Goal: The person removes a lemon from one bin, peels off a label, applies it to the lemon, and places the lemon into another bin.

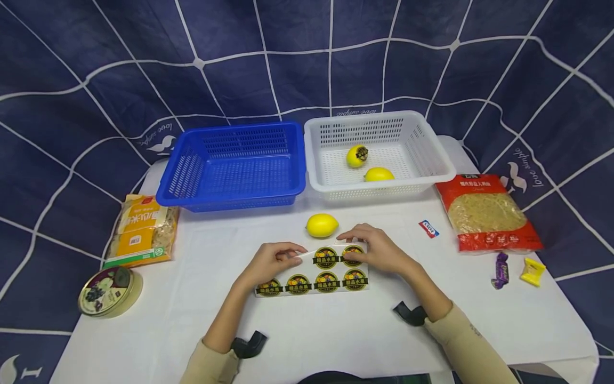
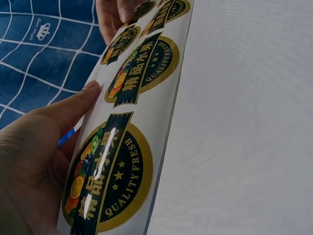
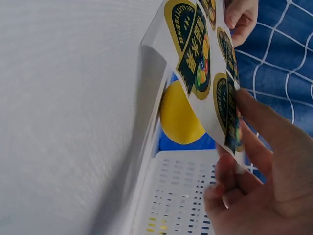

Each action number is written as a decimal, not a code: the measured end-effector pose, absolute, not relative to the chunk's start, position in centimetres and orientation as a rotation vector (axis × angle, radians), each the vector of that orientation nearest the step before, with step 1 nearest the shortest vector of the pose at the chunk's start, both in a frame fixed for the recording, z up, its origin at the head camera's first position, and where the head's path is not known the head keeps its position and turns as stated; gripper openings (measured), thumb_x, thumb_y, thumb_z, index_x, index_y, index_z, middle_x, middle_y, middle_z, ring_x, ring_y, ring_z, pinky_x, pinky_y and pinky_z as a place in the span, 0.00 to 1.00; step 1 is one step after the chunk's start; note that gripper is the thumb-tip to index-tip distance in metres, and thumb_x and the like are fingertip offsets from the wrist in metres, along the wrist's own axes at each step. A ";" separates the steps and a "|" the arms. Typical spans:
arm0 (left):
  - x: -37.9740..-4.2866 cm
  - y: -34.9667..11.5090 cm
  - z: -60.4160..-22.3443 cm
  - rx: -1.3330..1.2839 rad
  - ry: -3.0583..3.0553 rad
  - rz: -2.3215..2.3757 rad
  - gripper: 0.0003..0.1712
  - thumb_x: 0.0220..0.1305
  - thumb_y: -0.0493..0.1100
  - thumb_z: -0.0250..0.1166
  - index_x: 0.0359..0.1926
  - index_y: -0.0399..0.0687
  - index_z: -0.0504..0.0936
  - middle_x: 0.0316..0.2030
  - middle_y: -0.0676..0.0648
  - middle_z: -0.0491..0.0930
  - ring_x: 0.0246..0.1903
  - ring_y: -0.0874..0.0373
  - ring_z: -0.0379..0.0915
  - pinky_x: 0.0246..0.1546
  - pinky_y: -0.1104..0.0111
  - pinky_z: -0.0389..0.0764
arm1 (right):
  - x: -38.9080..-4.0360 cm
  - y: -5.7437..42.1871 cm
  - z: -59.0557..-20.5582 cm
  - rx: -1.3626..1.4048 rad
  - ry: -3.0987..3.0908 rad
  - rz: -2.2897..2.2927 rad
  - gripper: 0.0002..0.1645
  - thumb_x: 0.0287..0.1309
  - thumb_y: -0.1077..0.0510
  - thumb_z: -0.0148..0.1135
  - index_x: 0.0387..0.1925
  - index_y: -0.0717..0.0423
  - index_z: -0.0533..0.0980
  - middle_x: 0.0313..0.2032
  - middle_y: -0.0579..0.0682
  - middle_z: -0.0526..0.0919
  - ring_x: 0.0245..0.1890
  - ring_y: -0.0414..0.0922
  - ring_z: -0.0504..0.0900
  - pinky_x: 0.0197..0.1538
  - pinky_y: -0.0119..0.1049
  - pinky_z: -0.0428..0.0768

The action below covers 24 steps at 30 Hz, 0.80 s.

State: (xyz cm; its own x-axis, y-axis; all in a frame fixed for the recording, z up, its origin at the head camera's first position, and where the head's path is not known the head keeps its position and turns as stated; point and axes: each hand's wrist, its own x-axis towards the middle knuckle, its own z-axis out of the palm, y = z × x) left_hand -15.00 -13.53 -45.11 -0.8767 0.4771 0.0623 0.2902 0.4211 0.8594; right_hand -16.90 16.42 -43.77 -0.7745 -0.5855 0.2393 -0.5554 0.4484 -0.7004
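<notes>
A sheet of round fruit stickers [image 1: 326, 281], dark green and gold with a fruit picture, is held between both hands above the white table. My left hand [image 1: 271, 262] pinches its upper left edge between thumb and fingers. At the upper right corner my right hand [image 1: 376, 249] grips the sheet, thumb on the printed face, as the right wrist view shows with the sheet [image 3: 195, 63] bent. Just beyond the sheet lies a lemon [image 1: 322, 225] without a visible sticker. In the white basket [image 1: 384, 188] are a lemon [image 1: 354, 158] bearing a dark sticker and another lemon [image 1: 379, 174], partly hidden by the rim.
A blue basket [image 1: 240, 201] stands left of the white one. At the left are a yellow food bag [image 1: 141, 229] and a round tin [image 1: 109, 292]. To the right lie a red noodle bag [image 1: 489, 213], a small red-blue wrapper [image 1: 428, 229], purple candy [image 1: 500, 270] and yellow candy [image 1: 532, 271].
</notes>
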 end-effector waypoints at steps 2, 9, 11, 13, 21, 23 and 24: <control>-15.0 -13.5 -45.1 0.684 2.496 1.438 0.12 0.57 0.49 0.66 0.43 0.56 0.84 0.27 0.58 0.80 0.21 0.63 0.73 0.24 0.71 0.77 | -16.8 16.2 -43.5 -1.060 2.706 -1.279 0.24 0.46 0.50 0.71 0.48 0.49 0.79 0.38 0.43 0.79 0.40 0.40 0.72 0.41 0.37 0.73; -15.1 -13.5 -45.2 0.678 2.533 1.407 0.11 0.58 0.49 0.65 0.42 0.54 0.84 0.26 0.59 0.80 0.21 0.64 0.72 0.23 0.72 0.76 | -16.3 15.4 -42.8 -1.120 2.899 -1.171 0.21 0.46 0.55 0.72 0.45 0.51 0.80 0.35 0.45 0.76 0.38 0.40 0.69 0.45 0.38 0.71; -15.1 -13.4 -45.2 0.681 2.543 1.401 0.11 0.58 0.48 0.65 0.42 0.53 0.84 0.26 0.59 0.80 0.20 0.65 0.71 0.22 0.72 0.76 | -16.2 15.1 -42.7 -1.133 2.951 -1.122 0.22 0.45 0.55 0.72 0.45 0.51 0.80 0.34 0.45 0.74 0.37 0.40 0.68 0.44 0.37 0.71; -15.1 -13.4 -45.2 0.692 2.552 1.400 0.11 0.59 0.48 0.65 0.42 0.53 0.84 0.25 0.59 0.80 0.19 0.65 0.69 0.21 0.73 0.75 | -16.1 14.8 -42.6 -1.146 2.959 -1.119 0.22 0.45 0.56 0.72 0.46 0.51 0.80 0.33 0.45 0.73 0.35 0.39 0.68 0.41 0.34 0.71; -15.0 -13.2 -45.0 0.725 2.545 1.406 0.11 0.59 0.47 0.65 0.42 0.52 0.84 0.25 0.58 0.79 0.18 0.65 0.69 0.19 0.73 0.74 | -16.2 13.8 -42.8 -1.160 2.809 -1.275 0.15 0.52 0.56 0.68 0.43 0.54 0.81 0.25 0.39 0.69 0.22 0.38 0.65 0.23 0.26 0.66; -15.0 -13.1 -45.0 0.717 2.531 1.407 0.11 0.59 0.48 0.65 0.42 0.53 0.84 0.25 0.59 0.79 0.18 0.65 0.70 0.20 0.73 0.75 | -16.2 13.6 -42.8 -1.167 2.800 -1.278 0.14 0.53 0.56 0.67 0.42 0.54 0.81 0.24 0.38 0.68 0.22 0.37 0.65 0.23 0.26 0.66; -14.9 -13.1 -45.1 0.715 2.526 1.408 0.11 0.59 0.48 0.65 0.42 0.53 0.84 0.25 0.59 0.79 0.19 0.65 0.71 0.20 0.72 0.75 | -16.3 13.5 -42.9 -1.169 2.797 -1.276 0.13 0.53 0.56 0.66 0.42 0.54 0.81 0.24 0.38 0.68 0.22 0.36 0.65 0.23 0.26 0.67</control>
State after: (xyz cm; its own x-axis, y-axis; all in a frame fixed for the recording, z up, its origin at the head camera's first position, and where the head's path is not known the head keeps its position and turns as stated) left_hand -14.93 -13.10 -45.07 -0.8723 0.4809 0.0881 0.3278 0.4416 0.8352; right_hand -16.25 13.48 -42.90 -0.7378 -0.5445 0.3991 -0.6583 0.4493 -0.6040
